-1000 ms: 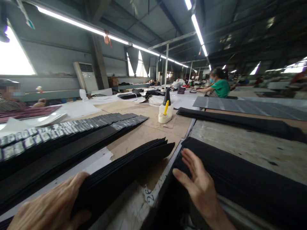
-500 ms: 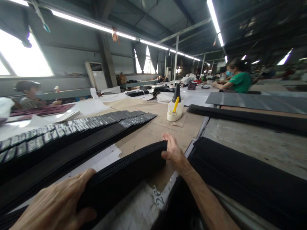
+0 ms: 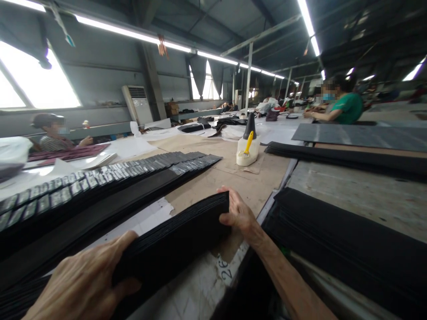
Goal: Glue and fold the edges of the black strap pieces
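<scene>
Between my hands a stack of thin black sheets (image 3: 176,240) stands on its long edge, slightly curved, its layered edges facing up. My left hand (image 3: 83,275) grips the near left end, thumb on the front face and fingers over the far side. At the far right end, my right hand (image 3: 238,215) is closed on the stack, thumb in front and fingertips behind. Whether the sheets are cloth or some other material I cannot tell. Beneath them lies a worn board with the number 26 (image 3: 224,269) written on it.
Overlapping dark strips with shiny ends (image 3: 100,178) lie to the left. A white container with a yellow-handled brush (image 3: 248,144) stands ahead. More black stacks (image 3: 347,240) lie at right. One co-worker in green (image 3: 350,108) is at back right, another (image 3: 55,138) at left.
The right end of the stack has shifted slightly left along with my right hand. Both hands keep their hold. The whole view has turned a little to the left.
</scene>
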Demonstrator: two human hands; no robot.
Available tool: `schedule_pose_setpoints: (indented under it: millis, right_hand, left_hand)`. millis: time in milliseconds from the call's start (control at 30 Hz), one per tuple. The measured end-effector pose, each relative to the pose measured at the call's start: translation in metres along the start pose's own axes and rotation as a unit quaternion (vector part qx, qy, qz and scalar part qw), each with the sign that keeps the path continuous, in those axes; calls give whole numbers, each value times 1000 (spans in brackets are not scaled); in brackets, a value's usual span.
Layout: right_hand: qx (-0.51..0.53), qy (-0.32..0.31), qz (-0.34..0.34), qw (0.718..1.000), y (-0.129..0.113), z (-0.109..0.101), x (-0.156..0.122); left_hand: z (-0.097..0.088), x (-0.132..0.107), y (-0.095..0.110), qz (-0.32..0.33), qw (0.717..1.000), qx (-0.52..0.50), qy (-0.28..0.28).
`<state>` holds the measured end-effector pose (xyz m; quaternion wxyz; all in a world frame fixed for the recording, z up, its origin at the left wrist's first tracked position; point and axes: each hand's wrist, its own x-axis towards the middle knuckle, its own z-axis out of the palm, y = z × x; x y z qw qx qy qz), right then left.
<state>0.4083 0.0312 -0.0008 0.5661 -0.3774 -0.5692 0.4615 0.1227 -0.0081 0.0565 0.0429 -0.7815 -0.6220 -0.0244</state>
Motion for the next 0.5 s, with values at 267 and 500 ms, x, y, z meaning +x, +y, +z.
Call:
schedule_pose_setpoints:
  millis: [267,500]
  right_hand:
    - [-121,91,-50,987,7,3,-15]
    - [-248,265,-180,914,-4,13,-34]
  left_hand:
    - [-8,-3,4,-3,998,20,-52]
    - [0,-3,-4,4,997,63,-34]
